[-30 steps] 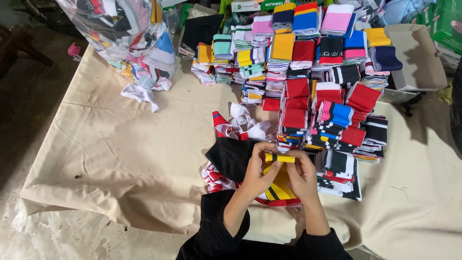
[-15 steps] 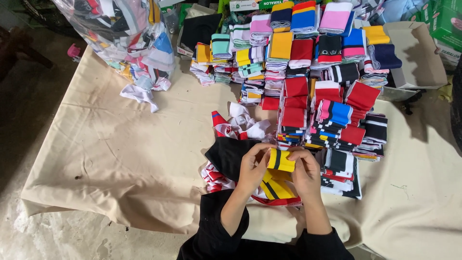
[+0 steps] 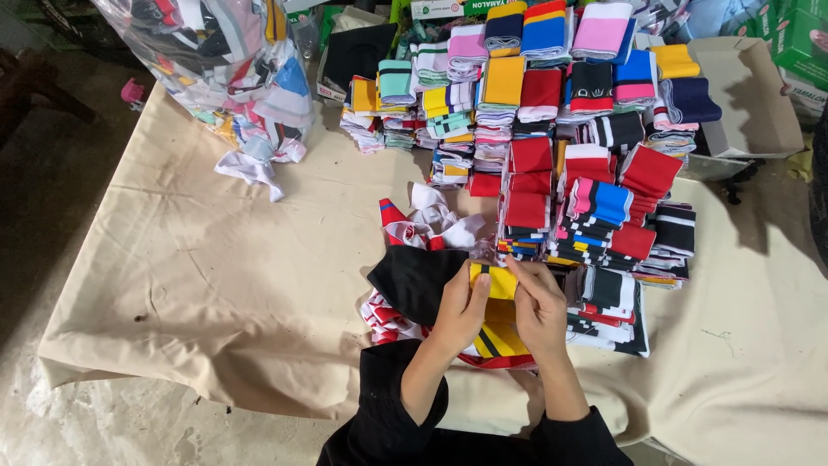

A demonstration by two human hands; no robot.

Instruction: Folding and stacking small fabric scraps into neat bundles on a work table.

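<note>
A yellow fabric piece (image 3: 493, 280) with a narrow black stripe across it is folded into a short flat band. It sits just above a loose heap of yellow, black and red pieces (image 3: 496, 341), pinched at its two ends. Just left of it lies a black cloth (image 3: 414, 280), spread flat, possibly touching it.

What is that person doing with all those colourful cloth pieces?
A person stands at a table covered with a beige cloth and works with both hands. The left hand and the right hand together pinch a small yellow and black knitted strip, held over a loose heap of black, red and white fabric pieces. Beyond the hands lie many neat stacks of folded striped bands in many colours. A clear plastic bag stuffed with more fabric sits at the far left corner.
</note>
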